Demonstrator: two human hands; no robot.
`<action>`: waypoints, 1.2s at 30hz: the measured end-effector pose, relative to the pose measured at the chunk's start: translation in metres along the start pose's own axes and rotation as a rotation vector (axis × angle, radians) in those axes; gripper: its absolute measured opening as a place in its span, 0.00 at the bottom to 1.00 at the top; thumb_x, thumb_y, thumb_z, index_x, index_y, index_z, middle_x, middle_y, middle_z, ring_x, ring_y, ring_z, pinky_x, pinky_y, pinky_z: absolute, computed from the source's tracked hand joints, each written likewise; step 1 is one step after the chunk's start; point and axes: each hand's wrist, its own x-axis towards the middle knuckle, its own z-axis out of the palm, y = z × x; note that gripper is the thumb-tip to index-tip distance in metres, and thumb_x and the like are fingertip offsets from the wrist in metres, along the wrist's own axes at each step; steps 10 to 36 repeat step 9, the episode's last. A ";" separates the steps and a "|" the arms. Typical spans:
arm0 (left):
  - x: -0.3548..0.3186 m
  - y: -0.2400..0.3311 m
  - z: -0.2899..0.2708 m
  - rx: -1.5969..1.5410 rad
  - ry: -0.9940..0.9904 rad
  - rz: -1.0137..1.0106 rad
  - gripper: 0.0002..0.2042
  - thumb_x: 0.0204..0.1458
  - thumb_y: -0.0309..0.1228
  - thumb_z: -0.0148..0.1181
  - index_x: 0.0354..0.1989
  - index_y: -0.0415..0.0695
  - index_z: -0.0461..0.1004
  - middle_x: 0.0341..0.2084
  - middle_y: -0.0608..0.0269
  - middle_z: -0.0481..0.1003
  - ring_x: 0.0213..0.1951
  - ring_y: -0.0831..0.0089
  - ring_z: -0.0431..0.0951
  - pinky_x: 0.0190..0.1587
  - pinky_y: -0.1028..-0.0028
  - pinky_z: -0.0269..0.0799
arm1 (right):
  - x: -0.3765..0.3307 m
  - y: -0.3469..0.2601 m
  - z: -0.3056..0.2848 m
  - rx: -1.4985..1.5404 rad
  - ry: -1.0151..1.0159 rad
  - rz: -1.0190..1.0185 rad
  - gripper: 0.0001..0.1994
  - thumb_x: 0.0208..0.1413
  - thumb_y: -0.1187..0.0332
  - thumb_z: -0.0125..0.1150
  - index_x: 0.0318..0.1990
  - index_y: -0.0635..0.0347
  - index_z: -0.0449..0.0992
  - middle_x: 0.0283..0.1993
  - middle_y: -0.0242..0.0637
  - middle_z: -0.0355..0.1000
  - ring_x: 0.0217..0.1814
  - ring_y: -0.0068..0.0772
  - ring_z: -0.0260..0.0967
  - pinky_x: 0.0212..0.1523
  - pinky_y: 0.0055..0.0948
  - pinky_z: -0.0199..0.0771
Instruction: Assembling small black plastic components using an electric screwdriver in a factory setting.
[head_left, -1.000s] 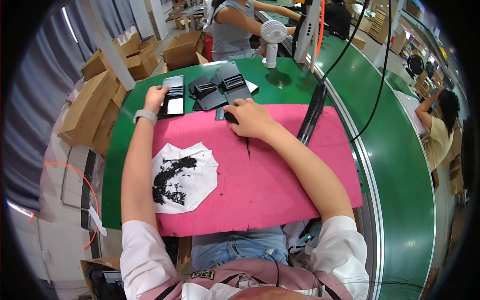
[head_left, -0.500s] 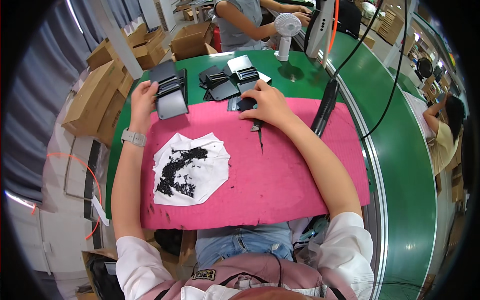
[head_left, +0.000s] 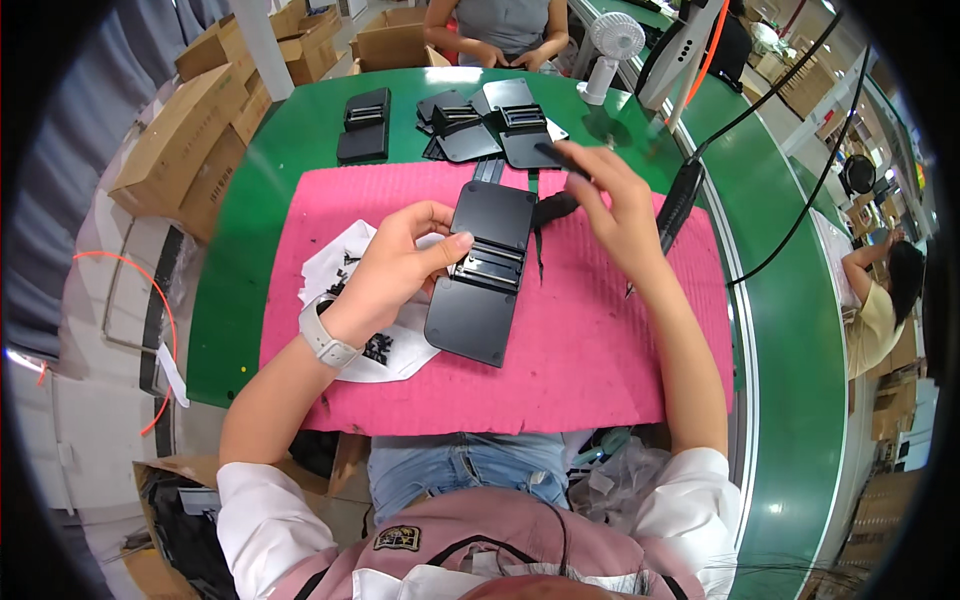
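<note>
In my left hand (head_left: 405, 255) is a black hinged plate (head_left: 478, 315), two flat panels joined by a ridged middle with metal rods. My thumb presses on that middle, and the plate tilts above the pink mat (head_left: 590, 350). My right hand (head_left: 620, 205) pinches a small flat black piece (head_left: 558, 160) at its fingertips, up and right of the plate. Partly behind my left wrist lies a white cloth (head_left: 405, 345) with many tiny black parts (head_left: 378, 348). A dark object (head_left: 555, 208) rests on the mat between the plate and my right hand.
Similar black plates (head_left: 470, 140) lie piled on the green table (head_left: 250, 220), another (head_left: 364, 125) stands apart at left. A black electric screwdriver (head_left: 682, 200) hangs by my right forearm. Behind are a white fan (head_left: 612, 45) and a seated person (head_left: 500, 30); cardboard boxes (head_left: 185, 140) stand left.
My left hand has brought the hinged plate from the far left to the mat's middle, over the cloth's edge. My right hand has moved right and lifted the small black piece.
</note>
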 end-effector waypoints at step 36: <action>-0.005 -0.011 0.004 0.032 0.008 -0.100 0.11 0.54 0.33 0.59 0.41 0.43 0.69 0.33 0.70 0.72 0.25 0.87 0.69 0.21 0.87 0.62 | -0.047 -0.035 0.021 0.008 -0.378 -0.169 0.22 0.42 0.74 0.63 0.50 0.60 0.72 0.49 0.45 0.68 0.42 0.46 0.72 0.40 0.36 0.75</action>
